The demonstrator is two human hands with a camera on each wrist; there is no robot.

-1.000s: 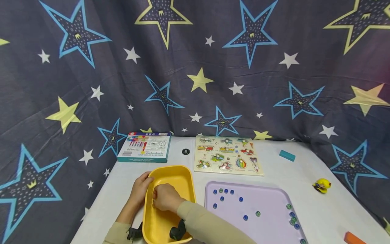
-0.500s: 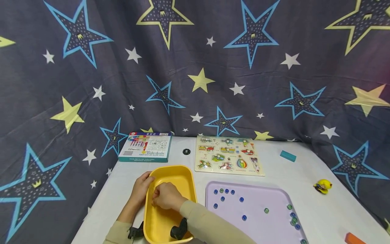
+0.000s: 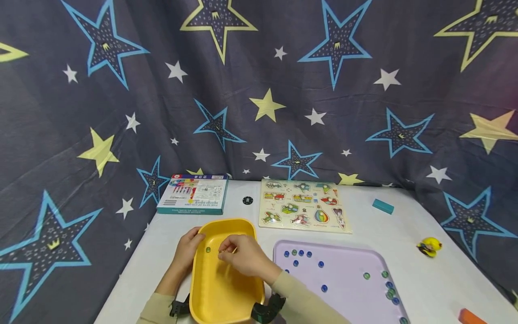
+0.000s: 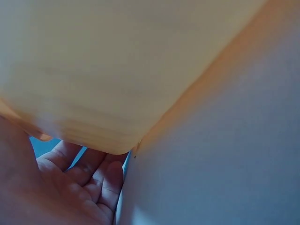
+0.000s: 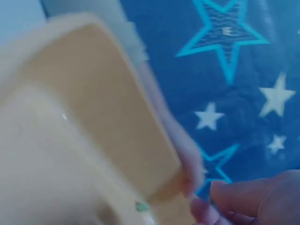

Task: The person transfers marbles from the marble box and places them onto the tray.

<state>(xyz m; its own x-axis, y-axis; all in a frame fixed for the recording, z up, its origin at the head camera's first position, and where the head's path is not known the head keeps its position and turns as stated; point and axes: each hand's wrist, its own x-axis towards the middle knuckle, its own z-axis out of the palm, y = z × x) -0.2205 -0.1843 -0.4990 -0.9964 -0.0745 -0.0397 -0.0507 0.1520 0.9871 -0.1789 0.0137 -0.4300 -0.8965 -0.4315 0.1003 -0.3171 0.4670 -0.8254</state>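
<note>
In the head view a yellow tray point(image 3: 226, 288) stands on the table's left part. My left hand point(image 3: 188, 249) holds its upper left edge, thumb on the rim and fingers outside. The left wrist view shows those bent fingers point(image 4: 101, 176) against the tray's outer wall. Inside the tray lies a greenish marble point(image 3: 208, 249) near the left wall, also seen in the right wrist view. My right hand point(image 3: 248, 256) hovers over the tray, right of that marble and apart from it. Its fingers are loosely bent, and I see nothing held between them.
Right of the yellow tray lies a lilac tray point(image 3: 348, 270) with several blue and green marbles. Behind are a wooden puzzle board point(image 3: 303, 207), a boxed toy set point(image 3: 194, 194) and a black disc point(image 3: 247, 200). Further right are a teal block point(image 3: 382, 206), a yellow toy point(image 3: 430, 247) and an orange block point(image 3: 470, 316).
My right hand has lifted and moved right, uncovering the greenish marble in the yellow tray. A green marble has rolled rightward across the lilac tray. The left hand keeps its hold.
</note>
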